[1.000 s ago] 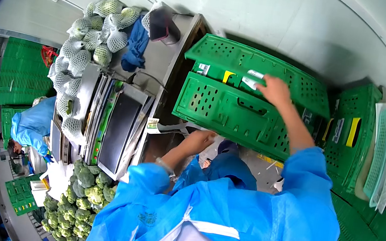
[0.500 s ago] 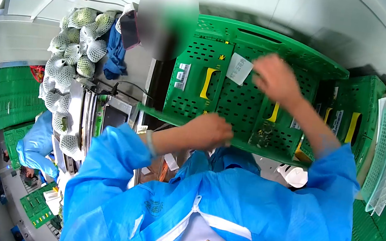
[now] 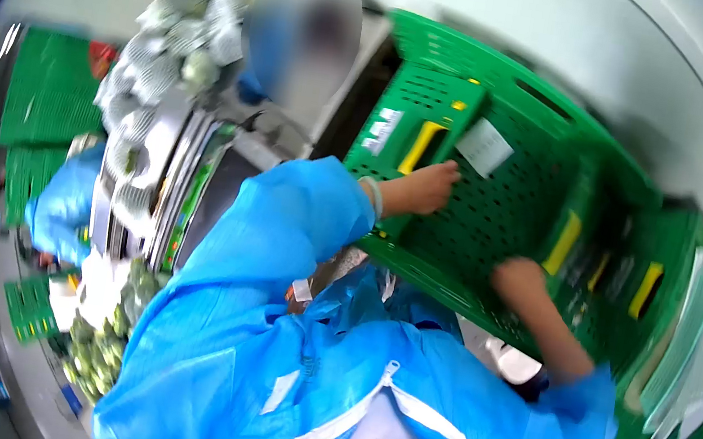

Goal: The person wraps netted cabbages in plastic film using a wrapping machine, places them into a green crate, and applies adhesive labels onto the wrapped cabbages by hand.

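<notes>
In front of me is a green folding crate with perforated walls and a white paper card on its base. My left hand is closed at the inner edge of the crate's left end panel, just below that panel's yellow handle. Over the crate's front right part is my right hand, smeared by motion, so its fingers are unclear. Beside it stands the right end panel with a yellow handle.
Net-wrapped produce is heaped on the left bench. More green crates and pale green trays stand at the right. A person in blue works at the far left. Leafy vegetables lie lower left.
My left hand has moved from the crate's front rim to its left panel. My right hand has come down from near the card toward the front right. The right panel now stands more upright.
</notes>
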Demonstrator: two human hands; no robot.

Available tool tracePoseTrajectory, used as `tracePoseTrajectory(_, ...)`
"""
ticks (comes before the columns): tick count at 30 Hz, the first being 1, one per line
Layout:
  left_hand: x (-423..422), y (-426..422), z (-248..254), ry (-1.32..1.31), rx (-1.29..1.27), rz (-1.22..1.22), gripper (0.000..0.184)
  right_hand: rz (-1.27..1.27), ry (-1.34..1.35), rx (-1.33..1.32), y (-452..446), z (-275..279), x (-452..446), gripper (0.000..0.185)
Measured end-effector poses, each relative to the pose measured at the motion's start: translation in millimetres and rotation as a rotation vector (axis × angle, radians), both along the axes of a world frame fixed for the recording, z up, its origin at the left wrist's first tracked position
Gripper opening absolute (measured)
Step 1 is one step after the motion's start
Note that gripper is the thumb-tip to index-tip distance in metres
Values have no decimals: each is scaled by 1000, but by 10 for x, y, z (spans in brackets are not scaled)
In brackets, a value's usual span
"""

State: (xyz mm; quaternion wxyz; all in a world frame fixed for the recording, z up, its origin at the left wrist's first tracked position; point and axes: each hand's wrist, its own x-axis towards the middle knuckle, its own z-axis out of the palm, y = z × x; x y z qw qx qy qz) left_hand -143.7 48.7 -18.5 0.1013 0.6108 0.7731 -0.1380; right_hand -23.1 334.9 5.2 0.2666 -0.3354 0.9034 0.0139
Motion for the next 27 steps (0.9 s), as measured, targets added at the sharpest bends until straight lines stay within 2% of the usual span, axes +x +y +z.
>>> tracePoseTrajectory(1,5,-97,249,32,21,35,17,-159,47,-1,146,538,28,18)
tracePoseTrajectory(2,-28,-234,523,79,35,78,16,-247,112,35,461,714,50,21)
tracePoseTrajectory(3,-32,-411,672,126,56,127,15,-489,80,136,810,808,77,23)
tracePoseTrajectory(4,-247,-714,704,139,68,369,15,-616,159,174,1262,778,64,19)
tracePoseTrajectory(5,-451,-1120,760,147,78,606,16,-469,309,164,1455,654,109,17)
tracePoseTrajectory(6,-505,-1462,689,133,330,452,17,-427,219,329,1292,744,114,17)
tracePoseTrajectory(7,-533,-1726,580,130,575,265,18,-465,157,300,1172,749,133,17)
tracePoseTrajectory(8,-359,-1756,564,142,627,332,21,-513,96,282,982,776,111,17)
tracePoseTrajectory(10,198,-1744,1186,-82,648,535,26,-464,189,64,246,1021,2,15)
tracePoseTrajectory(11,523,-2171,1695,-29,1040,593,31,-430,336,-105,-580,1055,-252,14)
tracePoseTrajectory(12,1004,-2239,1869,-118,1095,702,37,-358,233,-171,-856,1182,-21,13)
tracePoseTrajectory(14,1682,-2926,2070,27,1093,908,41,-204,198,-341,-1777,1380,-50,12)
tracePoseTrajectory(15,2024,-3434,2086,87,1090,1016,42,-60,194,-581,-2240,1378,-24,12)
tracePoseTrajectory(16,2386,-3887,2059,270,1148,1226,40,11,131,-665,-2783,1523,13,14)
tracePoseTrajectory(18,2978,-4743,1725,500,1458,1952,31,130,3,-762,-3786,1599,59,15)
tracePoseTrajectory(19,3234,-5193,1604,631,1426,2136,28,217,-26,-830,-4248,1611,112,21)
tracePoseTrajectory(21,3516,-5810,1406,660,1422,2238,30,463,-61,-804,-5166,1641,132,39)
tracePoseTrajectory(23,3486,-6164,1121,519,1305,2202,37,493,-197,-920,-6051,1649,180,61)
tracePoseTrajectory(24,3377,-6224,1100,384,1343,2218,49,492,-253,-938,-6474,1653,177,68)
tracePoseTrajectory(25,3276,-6391,833,315,1340,2201,59,500,-284,-948,-6869,1684,158,76)
tracePoseTrajectory(26,3100,-6449,743,156,1469,2180,63,531,-206,-955,-7211,1640,127,84)
tracePoseTrajectory(27,2943,-6505,685,-30,1704,1993,65,521,-210,-903,-7537,1528,69,90)
